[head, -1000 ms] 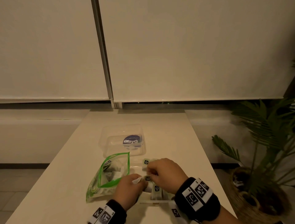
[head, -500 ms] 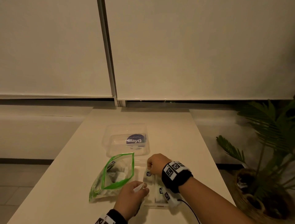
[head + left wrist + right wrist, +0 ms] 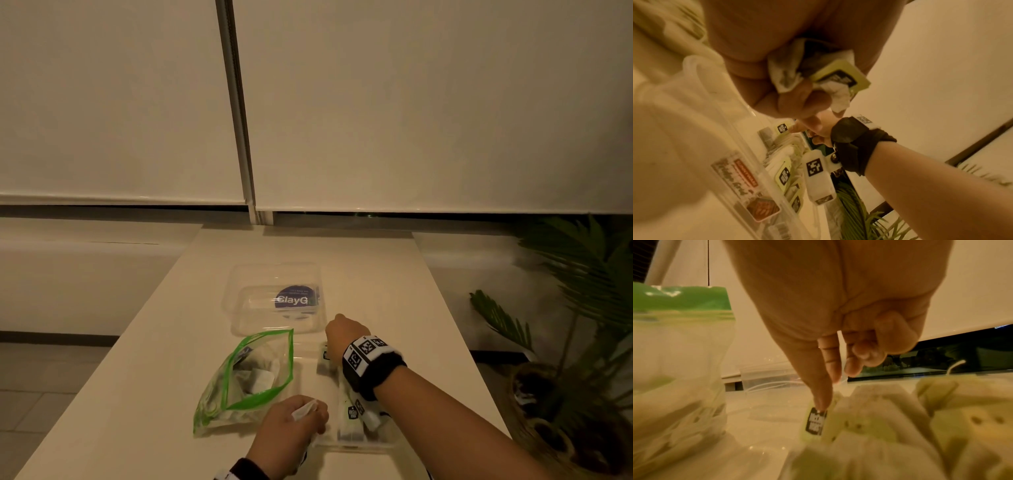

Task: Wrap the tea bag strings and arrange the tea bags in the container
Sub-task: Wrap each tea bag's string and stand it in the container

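Head view: we are seeing the left hand [image 3: 291,428] gripping a tea bag [image 3: 304,409] near the tabletop's [image 3: 376,274] front edge, beside the green-edged pouch [image 3: 253,373]. The right hand [image 3: 342,334] is reaching over the far end of the container [image 3: 356,445]; a lid [image 3: 274,298] is lying beyond.

Left wrist view: the fingers [image 3: 797,100] are curling round the crumpled tea bag [image 3: 789,73] and its tag [image 3: 840,74]. Tagged bags are standing in the container [image 3: 731,146].

Right wrist view: one fingertip [image 3: 821,402] is pressing a tag [image 3: 815,421] in the container; the other fingers are curling loosely, holding nothing.
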The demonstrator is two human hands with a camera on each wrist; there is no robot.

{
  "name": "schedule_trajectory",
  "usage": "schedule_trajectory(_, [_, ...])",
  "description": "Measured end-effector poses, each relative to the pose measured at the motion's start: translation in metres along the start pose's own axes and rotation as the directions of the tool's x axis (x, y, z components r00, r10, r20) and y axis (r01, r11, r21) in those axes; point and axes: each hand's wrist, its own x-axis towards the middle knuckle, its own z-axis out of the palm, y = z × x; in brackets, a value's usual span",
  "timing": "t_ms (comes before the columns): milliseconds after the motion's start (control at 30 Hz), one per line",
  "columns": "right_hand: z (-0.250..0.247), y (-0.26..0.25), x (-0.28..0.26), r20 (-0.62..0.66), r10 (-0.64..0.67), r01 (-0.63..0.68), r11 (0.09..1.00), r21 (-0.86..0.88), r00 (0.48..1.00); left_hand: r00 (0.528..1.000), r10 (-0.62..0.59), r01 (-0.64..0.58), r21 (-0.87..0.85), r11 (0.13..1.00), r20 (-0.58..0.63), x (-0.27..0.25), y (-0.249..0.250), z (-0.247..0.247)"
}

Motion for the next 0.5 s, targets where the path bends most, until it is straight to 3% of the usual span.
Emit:
schedule_trajectory(100, [-0.004, 0.008, -0.001, -0.005, -0.029, 0.030, 0.997, 0.073, 1.000, 1.000, -0.017, 0.018, -0.080, 0.997, 0.022, 0.000, 0.005, 0.000])
schedule_trajectory(233, [-0.019, 0.022, -0.011, -0.144, 0.034, 0.017, 0.941, 0.339, 0.989, 0.998, -0.047, 0.057, -0.210, 0.976, 0.050, 0.001, 0.007, 0.001])
schedule_trajectory(333, [-0.027, 0.032, -0.038, -0.205, 0.063, 0.072, 0.804, 0.590, 0.977, 0.990, -0.103, 0.128, -0.329, 0.936, 0.093, 0.002, 0.009, 0.005])
schedule_trajectory(500, [-0.017, 0.030, -0.108, -0.152, -0.098, 0.180, 0.585, 0.790, 0.984, 0.975, -0.174, 0.218, -0.447, 0.868, 0.137, 0.005, 0.020, 0.020])
